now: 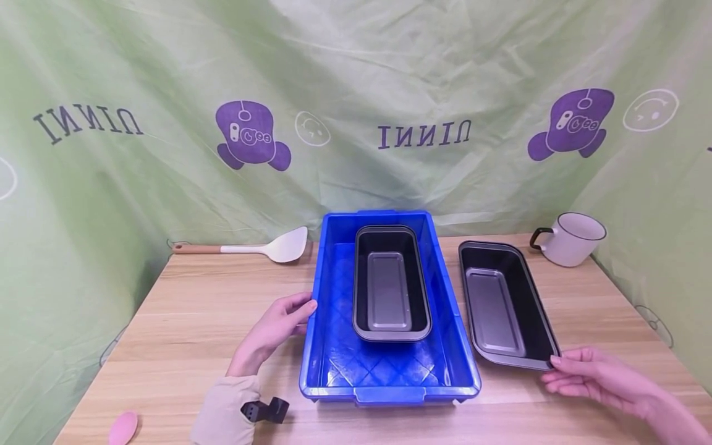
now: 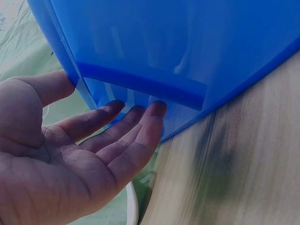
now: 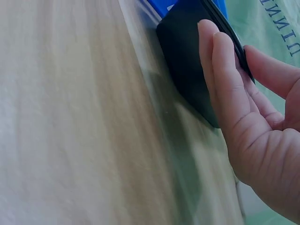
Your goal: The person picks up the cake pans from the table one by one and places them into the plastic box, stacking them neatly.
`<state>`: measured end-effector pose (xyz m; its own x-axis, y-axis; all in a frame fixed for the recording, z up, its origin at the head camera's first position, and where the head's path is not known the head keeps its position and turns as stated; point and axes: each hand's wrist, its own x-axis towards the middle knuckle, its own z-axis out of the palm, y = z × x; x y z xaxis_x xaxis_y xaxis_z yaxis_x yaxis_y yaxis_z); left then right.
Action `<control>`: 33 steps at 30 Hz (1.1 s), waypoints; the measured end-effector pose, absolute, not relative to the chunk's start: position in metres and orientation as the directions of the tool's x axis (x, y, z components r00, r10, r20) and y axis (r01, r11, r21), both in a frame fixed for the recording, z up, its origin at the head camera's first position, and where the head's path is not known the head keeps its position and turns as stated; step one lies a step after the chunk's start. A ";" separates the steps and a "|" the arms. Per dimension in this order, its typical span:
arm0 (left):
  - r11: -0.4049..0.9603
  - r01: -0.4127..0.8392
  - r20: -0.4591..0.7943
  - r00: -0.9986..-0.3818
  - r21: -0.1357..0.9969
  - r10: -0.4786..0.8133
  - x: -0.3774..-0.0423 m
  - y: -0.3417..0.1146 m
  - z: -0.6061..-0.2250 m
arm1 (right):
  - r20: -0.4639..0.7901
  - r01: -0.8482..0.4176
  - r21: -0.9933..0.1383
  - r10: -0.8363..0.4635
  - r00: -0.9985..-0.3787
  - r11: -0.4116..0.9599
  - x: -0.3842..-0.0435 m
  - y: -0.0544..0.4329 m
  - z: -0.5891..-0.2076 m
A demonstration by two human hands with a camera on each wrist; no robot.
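A blue plastic bin (image 1: 389,395) stands on the table, with one dark loaf pan (image 1: 388,290) lying inside it. My left hand (image 1: 278,327) holds the bin's left rim, thumb at the edge. In the left wrist view its fingers (image 2: 133,150) lie under a ridge on the bin's outer wall. A second dark loaf pan (image 1: 492,312) is to the right of the bin. My right hand (image 1: 601,380) pinches its near right corner. In the right wrist view the thumb is on the pan's rim and the fingers (image 3: 225,70) are against its outer side.
A spatula (image 1: 286,246) with a wooden handle lies at the back left. At the back right stands a white mug (image 1: 573,238) with a black handle. Something pink and oval (image 1: 123,428) lies front left. A green printed curtain (image 1: 356,74) hangs behind the wooden table (image 1: 211,309).
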<state>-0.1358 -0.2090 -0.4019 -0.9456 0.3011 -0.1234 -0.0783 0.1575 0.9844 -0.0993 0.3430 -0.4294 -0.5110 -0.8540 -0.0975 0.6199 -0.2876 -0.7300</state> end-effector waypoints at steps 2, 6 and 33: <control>0.158 -0.078 -0.124 -0.946 0.984 0.300 -0.136 -0.209 -0.402 | -0.090 0.623 -0.721 -0.850 -0.518 -0.304 -0.098 0.343 -0.430; 0.159 -0.080 -0.125 -0.947 0.984 0.298 -0.136 -0.209 -0.401 | -0.080 0.625 -0.702 -0.835 -0.544 -0.340 -0.097 0.340 -0.434; 0.152 -0.082 -0.125 -0.946 0.985 0.300 -0.135 -0.209 -0.402 | -0.020 0.522 -0.744 -0.766 -0.642 -0.418 -0.096 0.329 -0.416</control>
